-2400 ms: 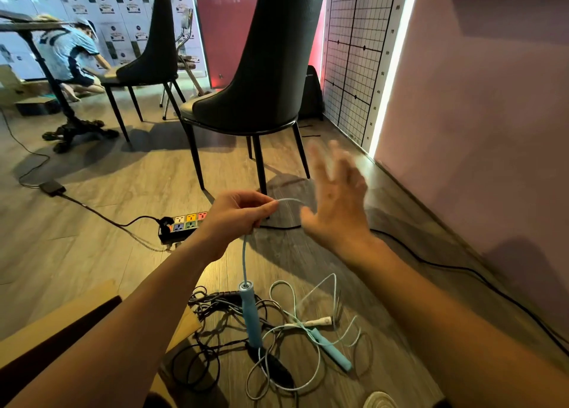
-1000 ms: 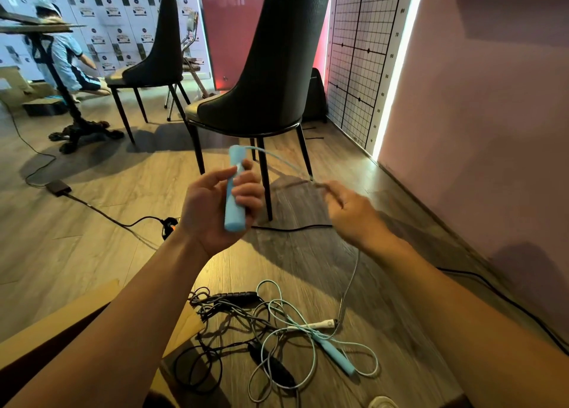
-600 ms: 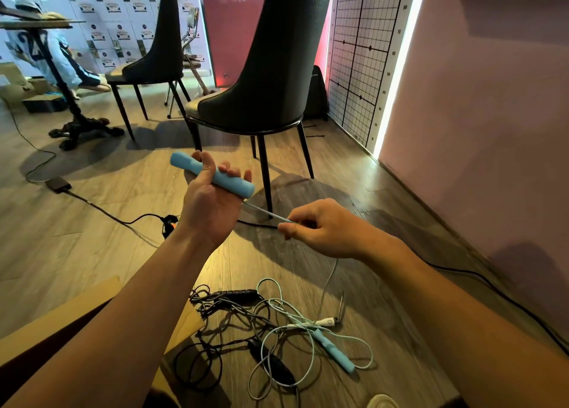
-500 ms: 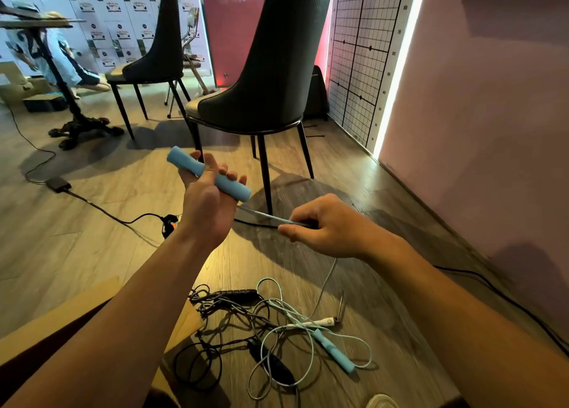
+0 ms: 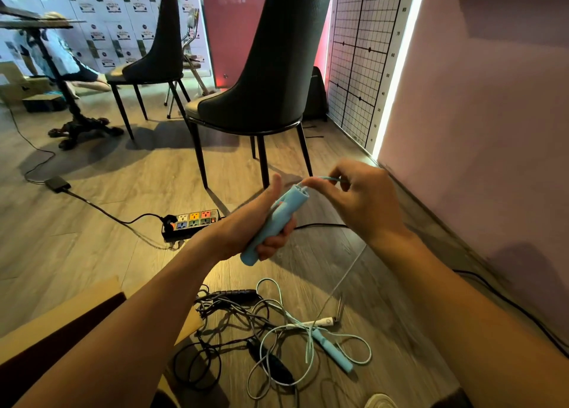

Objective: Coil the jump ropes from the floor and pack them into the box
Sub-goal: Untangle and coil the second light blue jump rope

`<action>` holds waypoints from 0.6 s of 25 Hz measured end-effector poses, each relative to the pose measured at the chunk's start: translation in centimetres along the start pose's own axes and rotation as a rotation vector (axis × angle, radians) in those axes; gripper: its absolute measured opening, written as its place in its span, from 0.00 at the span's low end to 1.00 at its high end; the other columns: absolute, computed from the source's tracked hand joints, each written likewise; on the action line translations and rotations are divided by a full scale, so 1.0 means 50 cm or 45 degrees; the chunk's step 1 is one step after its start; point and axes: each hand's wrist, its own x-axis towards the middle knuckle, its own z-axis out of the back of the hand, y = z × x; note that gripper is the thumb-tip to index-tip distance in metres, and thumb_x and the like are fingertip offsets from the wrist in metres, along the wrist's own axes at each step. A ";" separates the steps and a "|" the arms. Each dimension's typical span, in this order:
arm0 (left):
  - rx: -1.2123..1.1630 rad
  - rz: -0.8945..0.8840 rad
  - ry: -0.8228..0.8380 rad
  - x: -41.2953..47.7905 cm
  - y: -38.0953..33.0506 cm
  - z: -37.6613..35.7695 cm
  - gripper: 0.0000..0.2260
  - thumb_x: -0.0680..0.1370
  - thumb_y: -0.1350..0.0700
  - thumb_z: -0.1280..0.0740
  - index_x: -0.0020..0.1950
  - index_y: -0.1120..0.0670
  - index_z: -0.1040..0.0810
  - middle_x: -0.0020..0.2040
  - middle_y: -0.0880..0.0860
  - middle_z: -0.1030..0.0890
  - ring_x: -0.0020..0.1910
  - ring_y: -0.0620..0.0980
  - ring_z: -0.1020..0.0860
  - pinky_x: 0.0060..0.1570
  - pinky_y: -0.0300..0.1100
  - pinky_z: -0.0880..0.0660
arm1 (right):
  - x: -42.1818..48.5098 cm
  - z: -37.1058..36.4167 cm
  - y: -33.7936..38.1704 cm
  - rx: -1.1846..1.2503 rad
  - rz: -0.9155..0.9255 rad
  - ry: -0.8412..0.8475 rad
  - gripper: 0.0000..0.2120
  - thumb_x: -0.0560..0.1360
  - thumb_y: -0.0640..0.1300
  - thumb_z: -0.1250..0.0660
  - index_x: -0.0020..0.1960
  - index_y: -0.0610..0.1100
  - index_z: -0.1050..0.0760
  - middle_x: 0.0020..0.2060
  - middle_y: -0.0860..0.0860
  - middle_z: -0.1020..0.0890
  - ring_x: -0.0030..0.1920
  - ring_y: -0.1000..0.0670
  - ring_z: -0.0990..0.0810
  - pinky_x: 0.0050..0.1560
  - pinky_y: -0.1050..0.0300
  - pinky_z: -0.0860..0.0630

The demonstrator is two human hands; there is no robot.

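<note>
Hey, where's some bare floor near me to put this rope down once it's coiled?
Widest bare floor: left of the power strip, between its cord and the box flap. A narrower patch lies between strip and rope tangle, though a strand hangs across it. Crowded: the tangle itself, beside the box.

You faced a wood-plank floor [image 5: 92, 253], with a dark chair [image 5: 271, 68] just ahead and a second chair [image 5: 160, 53] farther back on the left. On your right, a pinkish wall [image 5: 492, 99] met a bright light strip [image 5: 397, 78] beside a grid board [image 5: 360, 53].
</note>
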 end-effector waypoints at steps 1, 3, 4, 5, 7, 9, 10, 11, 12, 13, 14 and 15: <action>-0.184 -0.037 0.055 -0.003 -0.004 -0.003 0.33 0.72 0.25 0.52 0.37 0.55 0.31 0.27 0.51 0.33 0.23 0.46 0.36 0.26 0.39 0.37 | -0.001 -0.003 -0.002 0.017 -0.116 0.033 0.24 0.72 0.67 0.33 0.36 0.46 0.25 0.28 0.54 0.26 0.28 0.54 0.29 0.28 0.57 0.31; -0.578 -0.171 0.152 -0.003 -0.007 -0.002 0.29 0.79 0.31 0.53 0.39 0.55 0.32 0.26 0.50 0.34 0.21 0.45 0.35 0.24 0.39 0.36 | -0.008 -0.018 0.004 0.088 -0.317 0.160 0.23 0.73 0.66 0.34 0.32 0.48 0.28 0.26 0.54 0.27 0.27 0.54 0.31 0.28 0.57 0.33; -0.773 -0.265 0.178 -0.002 -0.008 0.000 0.26 0.81 0.36 0.53 0.41 0.55 0.32 0.27 0.50 0.34 0.22 0.45 0.34 0.24 0.39 0.34 | -0.012 -0.029 0.009 0.156 -0.365 0.261 0.23 0.76 0.64 0.35 0.32 0.48 0.29 0.26 0.53 0.27 0.26 0.54 0.31 0.29 0.56 0.33; -0.955 -0.369 0.174 0.001 -0.008 0.003 0.22 0.82 0.41 0.53 0.44 0.55 0.31 0.29 0.49 0.33 0.23 0.45 0.33 0.25 0.39 0.33 | -0.017 -0.041 0.013 0.223 -0.377 0.381 0.23 0.78 0.61 0.37 0.32 0.46 0.28 0.26 0.52 0.27 0.26 0.54 0.32 0.30 0.54 0.33; -1.229 -0.567 0.048 0.007 -0.009 0.011 0.15 0.81 0.49 0.53 0.49 0.55 0.31 0.33 0.50 0.32 0.27 0.45 0.31 0.31 0.40 0.29 | -0.026 -0.056 0.020 0.274 -0.357 0.647 0.22 0.82 0.58 0.41 0.36 0.44 0.25 0.26 0.52 0.27 0.27 0.55 0.31 0.31 0.54 0.33; -1.338 -0.691 -0.176 0.009 -0.008 0.024 0.13 0.82 0.53 0.52 0.55 0.56 0.30 0.38 0.51 0.31 0.33 0.46 0.29 0.38 0.41 0.26 | -0.032 -0.058 0.024 0.279 -0.349 0.864 0.22 0.83 0.57 0.43 0.38 0.45 0.23 0.26 0.54 0.27 0.26 0.58 0.31 0.32 0.58 0.33; -1.322 -0.727 -0.298 0.010 -0.005 0.033 0.13 0.82 0.53 0.50 0.59 0.56 0.30 0.40 0.52 0.30 0.35 0.46 0.28 0.42 0.42 0.24 | -0.034 -0.056 0.027 0.294 -0.343 0.935 0.22 0.82 0.57 0.43 0.38 0.46 0.22 0.26 0.54 0.27 0.25 0.59 0.31 0.33 0.59 0.33; -1.264 -0.742 -0.428 0.011 -0.002 0.041 0.13 0.83 0.53 0.49 0.63 0.55 0.31 0.42 0.53 0.28 0.38 0.47 0.27 0.45 0.42 0.23 | -0.034 -0.052 0.029 0.315 -0.323 0.976 0.22 0.82 0.58 0.42 0.38 0.47 0.21 0.26 0.54 0.27 0.26 0.59 0.31 0.33 0.60 0.32; -1.188 -0.746 -0.549 0.013 0.001 0.047 0.13 0.84 0.52 0.47 0.65 0.55 0.32 0.43 0.53 0.27 0.39 0.47 0.26 0.47 0.43 0.23 | -0.033 -0.049 0.029 0.334 -0.282 0.990 0.21 0.81 0.58 0.40 0.38 0.46 0.20 0.26 0.54 0.26 0.26 0.58 0.31 0.33 0.60 0.32; -1.121 -0.745 -0.652 0.016 0.005 0.052 0.13 0.85 0.52 0.47 0.67 0.54 0.32 0.44 0.53 0.27 0.40 0.47 0.25 0.48 0.43 0.22 | -0.031 -0.045 0.029 0.348 -0.225 0.988 0.21 0.80 0.58 0.38 0.38 0.46 0.19 0.25 0.54 0.26 0.26 0.58 0.30 0.32 0.60 0.32; -1.067 -0.749 -0.729 0.021 0.009 0.055 0.13 0.85 0.51 0.46 0.68 0.52 0.31 0.44 0.53 0.26 0.41 0.47 0.24 0.51 0.45 0.21 | -0.029 -0.040 0.028 0.358 -0.159 0.980 0.19 0.79 0.57 0.36 0.37 0.46 0.19 0.25 0.54 0.25 0.26 0.57 0.30 0.31 0.59 0.32; -0.986 -0.754 -0.797 0.024 0.010 0.054 0.13 0.85 0.51 0.46 0.68 0.51 0.31 0.44 0.53 0.26 0.42 0.48 0.24 0.54 0.47 0.21 | -0.027 -0.038 0.028 0.365 -0.088 0.964 0.18 0.79 0.56 0.34 0.37 0.46 0.19 0.25 0.53 0.25 0.26 0.56 0.29 0.30 0.57 0.32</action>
